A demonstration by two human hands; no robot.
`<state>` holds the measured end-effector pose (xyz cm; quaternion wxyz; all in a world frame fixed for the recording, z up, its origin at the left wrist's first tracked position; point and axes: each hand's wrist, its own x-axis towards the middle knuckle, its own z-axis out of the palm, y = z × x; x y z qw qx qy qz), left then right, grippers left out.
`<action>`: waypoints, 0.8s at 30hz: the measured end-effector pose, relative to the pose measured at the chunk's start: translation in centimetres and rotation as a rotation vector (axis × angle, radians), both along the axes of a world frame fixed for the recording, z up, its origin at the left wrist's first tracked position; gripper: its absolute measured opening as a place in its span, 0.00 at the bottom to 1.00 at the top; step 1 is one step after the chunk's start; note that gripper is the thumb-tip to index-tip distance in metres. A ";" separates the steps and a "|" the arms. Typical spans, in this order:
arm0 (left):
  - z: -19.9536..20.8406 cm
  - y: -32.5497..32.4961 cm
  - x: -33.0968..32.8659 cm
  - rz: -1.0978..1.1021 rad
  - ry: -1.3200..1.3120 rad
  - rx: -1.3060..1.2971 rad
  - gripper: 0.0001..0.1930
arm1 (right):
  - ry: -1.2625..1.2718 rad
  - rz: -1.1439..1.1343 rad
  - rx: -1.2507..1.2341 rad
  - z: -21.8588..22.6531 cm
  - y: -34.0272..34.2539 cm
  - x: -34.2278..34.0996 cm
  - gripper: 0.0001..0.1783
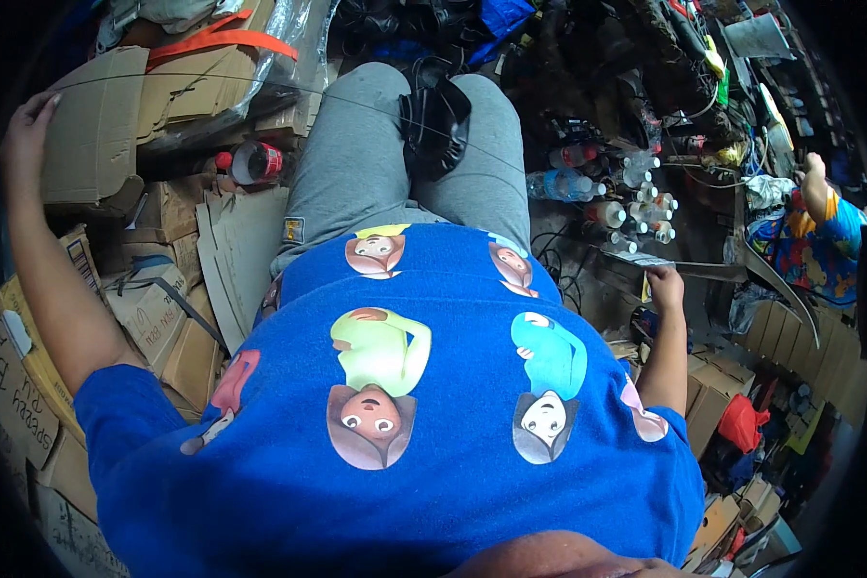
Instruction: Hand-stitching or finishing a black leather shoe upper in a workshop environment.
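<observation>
My left hand (31,125) is raised far out to the left, its fingers pinched on a thin dark thread (212,76). From there the thread runs over the cardboard and across my lap to the right, where its far end is lost to sight. Between my knees sits a shiny black leather-like piece (438,120), perhaps a shoe or a bag; its kind is unclear. Low on the right, my right hand (665,287) is closed beside a flat whitish piece (639,258). What its fingers grip is too small to make out.
Cardboard boxes (91,135) are stacked at my left, with a red-capped bottle (253,163) near my leg. Several plastic bottles (636,207) stand right of my knee. A long curved dark strip (775,279) lies beyond my right hand. Another person (819,236) is at the far right.
</observation>
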<state>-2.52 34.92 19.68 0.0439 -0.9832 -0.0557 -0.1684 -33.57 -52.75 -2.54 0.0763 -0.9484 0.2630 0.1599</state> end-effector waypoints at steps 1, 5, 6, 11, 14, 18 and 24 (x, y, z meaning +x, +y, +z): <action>-1.2 -0.8 0.3 -0.003 -0.012 0.040 0.16 | 0.000 -0.005 0.002 -0.1 0.6 0.0 0.12; -9.0 -17.9 -2.7 -0.643 0.098 -0.565 0.16 | 0.022 0.080 0.352 -0.1 9.0 6.3 0.15; -9.8 -23.3 -3.8 -0.824 0.271 -0.593 0.16 | -0.134 0.147 0.568 -0.3 11.9 8.4 0.14; -15.7 -35.8 -5.5 -1.219 0.632 -0.691 0.15 | -0.422 0.388 0.975 4.4 26.4 17.6 0.08; -15.9 -37.7 -4.2 -1.179 0.797 -0.682 0.12 | -0.448 0.519 0.920 4.7 27.6 19.3 0.06; -16.8 -37.8 -3.7 -1.206 0.899 -0.751 0.11 | -0.325 0.499 0.924 3.7 27.6 19.2 0.07; -17.9 -37.6 -3.2 -1.079 1.183 -0.998 0.12 | -0.466 0.531 0.958 2.7 28.6 17.8 0.09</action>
